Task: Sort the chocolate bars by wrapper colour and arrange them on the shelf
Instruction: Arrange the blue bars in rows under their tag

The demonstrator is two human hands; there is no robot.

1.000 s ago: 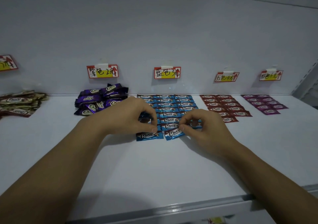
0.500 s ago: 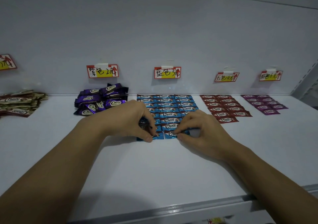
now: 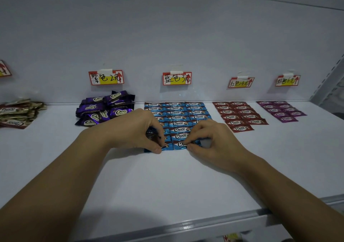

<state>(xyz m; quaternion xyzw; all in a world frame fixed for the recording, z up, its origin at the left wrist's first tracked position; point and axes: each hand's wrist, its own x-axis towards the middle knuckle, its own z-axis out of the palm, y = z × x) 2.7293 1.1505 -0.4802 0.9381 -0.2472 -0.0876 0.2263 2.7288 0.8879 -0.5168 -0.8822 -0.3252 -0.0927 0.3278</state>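
Three grids look nearly done on the shelf — red bars, pink bars, and blue bars, their front row pinched by left hand and right hand with curled fingers — while the purple heap and gold heap wait.

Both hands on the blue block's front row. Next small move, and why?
Probably press the front-row blue bars flush against the row behind, then let go. The left hand and right hand both pinch that row, the nearest in an otherwise neat grid. The purple bars lie in a loose heap, likely next.
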